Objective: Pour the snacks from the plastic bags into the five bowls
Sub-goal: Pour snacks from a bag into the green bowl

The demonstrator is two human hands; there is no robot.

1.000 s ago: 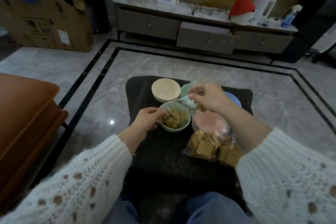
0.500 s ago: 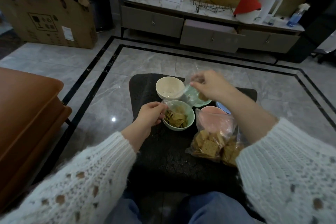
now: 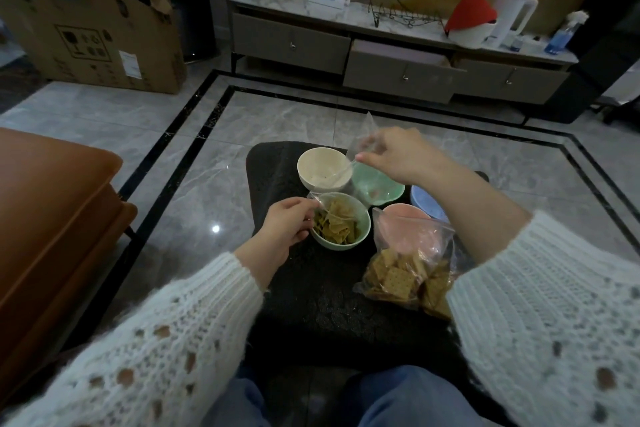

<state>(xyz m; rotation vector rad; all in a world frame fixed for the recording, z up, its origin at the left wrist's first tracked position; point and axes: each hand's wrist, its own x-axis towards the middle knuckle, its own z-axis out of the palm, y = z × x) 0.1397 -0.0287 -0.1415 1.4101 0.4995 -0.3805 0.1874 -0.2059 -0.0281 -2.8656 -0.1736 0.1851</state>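
On a small black table [image 3: 311, 305] stand a cream bowl [image 3: 323, 168], a mint bowl [image 3: 377, 185], a blue bowl [image 3: 427, 203], a pink bowl [image 3: 403, 218] and a green bowl [image 3: 341, 225] holding square crackers. A clear, nearly empty plastic bag [image 3: 360, 139] is stretched between my hands over the green and cream bowls. My right hand [image 3: 401, 152] pinches its raised end above the mint bowl. My left hand [image 3: 289, 222] holds its lower end at the green bowl's left rim. A second bag of crackers [image 3: 405, 274] lies in front of the pink bowl.
An orange-brown seat [image 3: 52, 218] stands close on the left. A grey drawer cabinet [image 3: 398, 62] runs along the far wall with a router, a red-and-white pot and a white kettle on top. A cardboard box [image 3: 93, 38] stands at the back left. Grey tiled floor surrounds the table.
My right hand has lifted the bag's end higher and farther back, from over the green bowl to above the mint bowl. My left hand stays at the green bowl's rim.
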